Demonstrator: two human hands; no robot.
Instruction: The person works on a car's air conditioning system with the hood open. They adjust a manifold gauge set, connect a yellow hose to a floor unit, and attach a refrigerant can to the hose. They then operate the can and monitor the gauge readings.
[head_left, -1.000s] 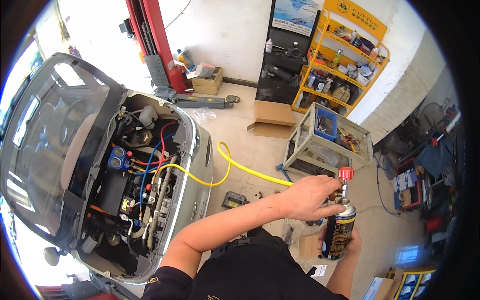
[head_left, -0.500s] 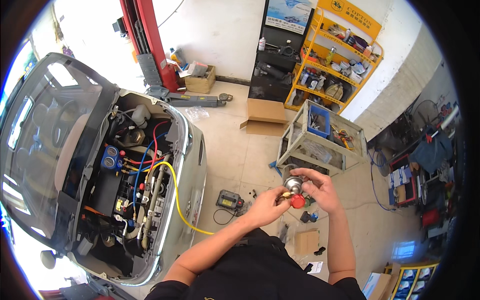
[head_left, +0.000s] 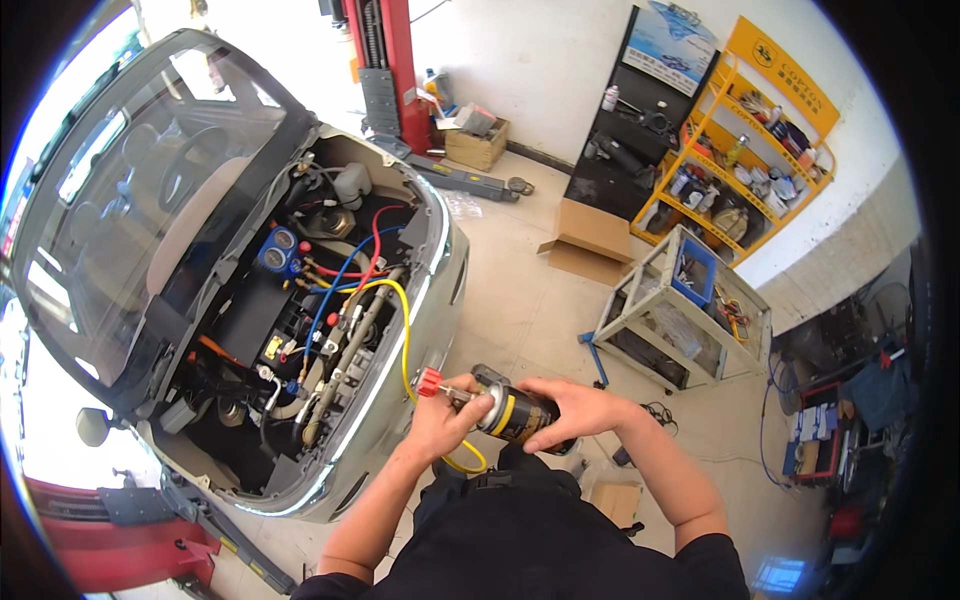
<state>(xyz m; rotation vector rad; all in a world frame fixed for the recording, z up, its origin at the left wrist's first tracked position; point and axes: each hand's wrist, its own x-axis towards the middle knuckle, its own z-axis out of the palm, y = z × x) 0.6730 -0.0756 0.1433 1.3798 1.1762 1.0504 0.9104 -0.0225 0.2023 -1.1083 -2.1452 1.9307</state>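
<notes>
Filling the left half of the frame, a small car [head_left: 200, 250] stands with its hood up, the engine bay [head_left: 310, 320] crowded with red, blue and yellow hoses and a blue gauge set [head_left: 277, 248]. A yellow hose [head_left: 404, 345] runs out of the bay, down over the front edge and loops below the hands. Just right of the car's nose, in the lower middle of the frame, the left hand [head_left: 445, 420] is clenched around the valve end of a dark can [head_left: 520, 412], next to a red knob [head_left: 430, 381] that points toward the car. The can lies nearly level, its long axis running left to right, valve end toward the engine bay. The right hand [head_left: 575, 408] grasps the can's body from above. The left hand is the nearer to the bay. At the upper right stand a grey cart [head_left: 680, 320] and a yellow shelf [head_left: 745, 150].
</notes>
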